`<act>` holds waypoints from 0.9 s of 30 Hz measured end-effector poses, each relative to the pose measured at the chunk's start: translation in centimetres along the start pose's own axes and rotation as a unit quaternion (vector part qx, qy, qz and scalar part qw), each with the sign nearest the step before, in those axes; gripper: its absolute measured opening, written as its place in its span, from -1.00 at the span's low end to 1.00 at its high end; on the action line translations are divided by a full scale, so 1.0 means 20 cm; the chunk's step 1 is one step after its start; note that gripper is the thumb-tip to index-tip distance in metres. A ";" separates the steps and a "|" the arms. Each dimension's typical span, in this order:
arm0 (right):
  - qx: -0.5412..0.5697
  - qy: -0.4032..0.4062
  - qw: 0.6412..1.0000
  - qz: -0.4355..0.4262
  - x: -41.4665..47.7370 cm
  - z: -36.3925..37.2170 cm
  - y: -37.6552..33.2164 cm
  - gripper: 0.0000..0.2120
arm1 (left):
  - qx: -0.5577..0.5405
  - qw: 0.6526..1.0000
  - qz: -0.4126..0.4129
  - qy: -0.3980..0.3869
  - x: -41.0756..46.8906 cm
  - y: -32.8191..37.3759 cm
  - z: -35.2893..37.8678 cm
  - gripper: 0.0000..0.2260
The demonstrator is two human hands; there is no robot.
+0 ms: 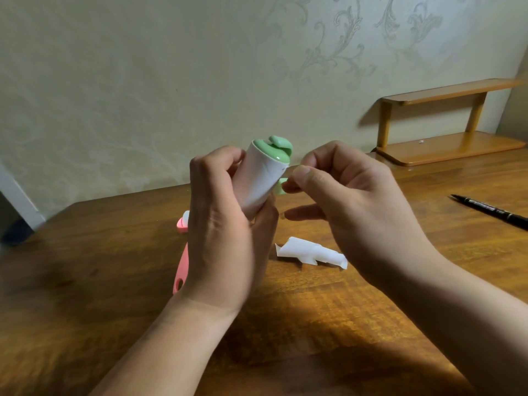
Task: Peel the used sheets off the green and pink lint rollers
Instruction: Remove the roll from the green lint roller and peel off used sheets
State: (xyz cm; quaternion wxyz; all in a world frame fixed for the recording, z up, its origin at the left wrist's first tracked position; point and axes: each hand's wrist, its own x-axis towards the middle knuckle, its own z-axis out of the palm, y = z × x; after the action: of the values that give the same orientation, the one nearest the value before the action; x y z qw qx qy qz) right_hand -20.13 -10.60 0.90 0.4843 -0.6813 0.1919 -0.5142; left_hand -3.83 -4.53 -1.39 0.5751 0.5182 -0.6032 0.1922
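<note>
My left hand (225, 224) grips the green lint roller (261, 174) by its white sticky roll, held above the table with the green end cap tilted up and to the right. My right hand (340, 195) is just right of the roll, thumb and forefinger pinched at the roll's right edge; whether they hold a sheet edge is hard to see. The pink lint roller (182, 261) lies on the table behind my left hand, mostly hidden. A crumpled white peeled sheet (311, 251) lies on the table below my right hand.
The wooden table (85, 267) spreads under both hands. A black marker pen (491, 210) lies at the right edge. A small wooden two-tier shelf (445, 124) stands at the back right against the patterned wall.
</note>
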 end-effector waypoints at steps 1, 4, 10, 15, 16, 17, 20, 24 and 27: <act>-0.002 0.006 1.000 -0.001 0.00 0.00 0.00 -0.88 | 0.005 1.000 -0.003 0.002 -0.01 -0.02 0.00 -0.44; -0.004 0.016 1.000 -0.001 0.01 -0.01 0.01 -0.89 | -0.005 1.000 -0.012 0.008 -0.01 -0.07 0.00 -0.46; 0.014 -0.016 1.000 0.011 -0.01 0.00 -0.02 -0.96 | 0.031 0.999 0.043 0.000 0.00 -0.08 -0.01 -0.44; 0.013 -0.015 0.999 0.031 0.00 -0.01 -0.03 -0.94 | 0.093 0.991 0.098 -0.004 0.03 -0.08 -0.03 -0.42; 0.014 -0.014 0.999 0.036 0.00 -0.01 -0.03 -0.94 | 0.103 0.989 0.103 -0.005 0.03 -0.08 -0.03 -0.41; 0.015 -0.012 0.999 0.039 0.00 -0.01 -0.03 -0.92 | 0.111 0.988 0.107 -0.006 0.03 -0.08 -0.03 -0.41; 0.017 -0.006 0.999 0.051 0.01 0.00 -0.03 -0.89 | 0.138 0.984 0.115 -0.008 0.03 -0.06 -0.03 -0.38; 0.024 -0.003 0.998 0.062 0.01 -0.01 -0.02 -0.89 | 0.156 0.981 0.112 -0.010 0.02 -0.04 -0.03 -0.31; 0.054 -0.007 0.996 0.071 0.02 0.00 -0.02 -0.90 | 0.147 0.983 0.106 -0.009 0.02 -0.04 -0.02 -0.31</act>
State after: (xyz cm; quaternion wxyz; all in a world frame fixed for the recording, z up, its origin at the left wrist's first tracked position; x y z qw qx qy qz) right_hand -20.12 -10.78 1.37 0.5571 -0.6424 0.2087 -0.4832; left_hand -2.93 -4.63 -1.20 0.4637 0.5316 -0.6252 0.3339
